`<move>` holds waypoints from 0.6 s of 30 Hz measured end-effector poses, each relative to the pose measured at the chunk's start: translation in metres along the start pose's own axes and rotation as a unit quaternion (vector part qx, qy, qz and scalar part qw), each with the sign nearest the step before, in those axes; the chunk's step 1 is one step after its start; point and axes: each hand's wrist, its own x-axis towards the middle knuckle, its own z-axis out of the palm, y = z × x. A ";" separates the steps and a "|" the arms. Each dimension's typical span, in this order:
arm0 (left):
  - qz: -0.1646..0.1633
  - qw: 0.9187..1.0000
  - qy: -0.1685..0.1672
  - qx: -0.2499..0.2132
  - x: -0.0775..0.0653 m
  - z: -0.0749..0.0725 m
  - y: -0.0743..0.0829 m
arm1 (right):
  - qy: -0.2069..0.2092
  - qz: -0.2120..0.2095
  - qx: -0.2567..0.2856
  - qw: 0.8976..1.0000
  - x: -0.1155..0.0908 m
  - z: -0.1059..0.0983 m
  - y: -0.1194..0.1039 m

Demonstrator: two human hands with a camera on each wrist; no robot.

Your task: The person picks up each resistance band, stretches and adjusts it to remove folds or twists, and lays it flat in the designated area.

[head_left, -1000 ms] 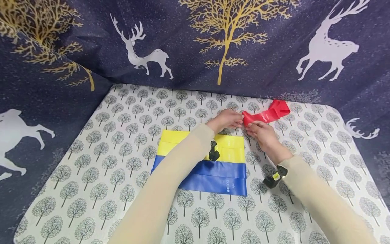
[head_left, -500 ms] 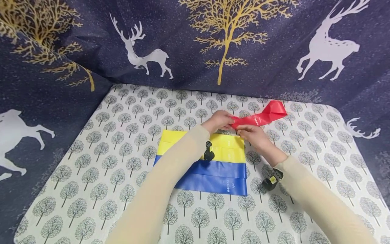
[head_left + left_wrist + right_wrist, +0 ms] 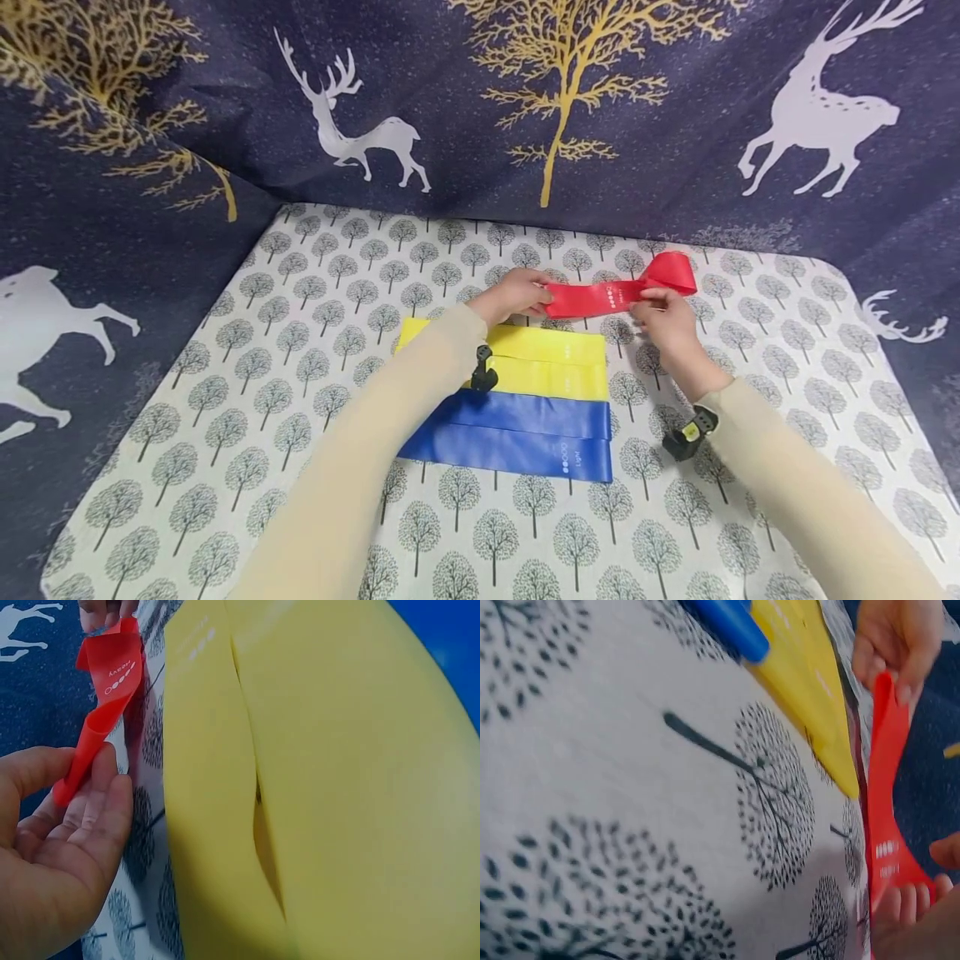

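Note:
A red resistance band (image 3: 592,298), printed "Heavy" in the left wrist view, stretches flat between the hands above the back of the table. My left hand (image 3: 517,296) pinches its left end between thumb and fingers, where the band (image 3: 101,724) curls over. Farther right, my right hand (image 3: 667,321) holds the band by its lower edge, beside a raised loop at the right end. In the right wrist view its thumb stands somewhat apart from the fingers (image 3: 907,904). Just in front lies a yellow resistance band (image 3: 555,354), partly covered by my left forearm.
Below the yellow band, a blue resistance band (image 3: 525,433) marked "Light" lies flat on the tree-print tablecloth (image 3: 300,292). A dark blue curtain (image 3: 465,100) with deer and trees hangs right behind the table and along its left side.
My left hand has drawn the red band's end leftward. The right hand first went left with it, then slid back right along the band, which now lies straighter between the hands.

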 end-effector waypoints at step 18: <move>0.006 1.000 0.001 0.021 -0.017 -0.026 -0.002 | 0.001 -0.029 -0.071 0.997 0.022 0.000 0.000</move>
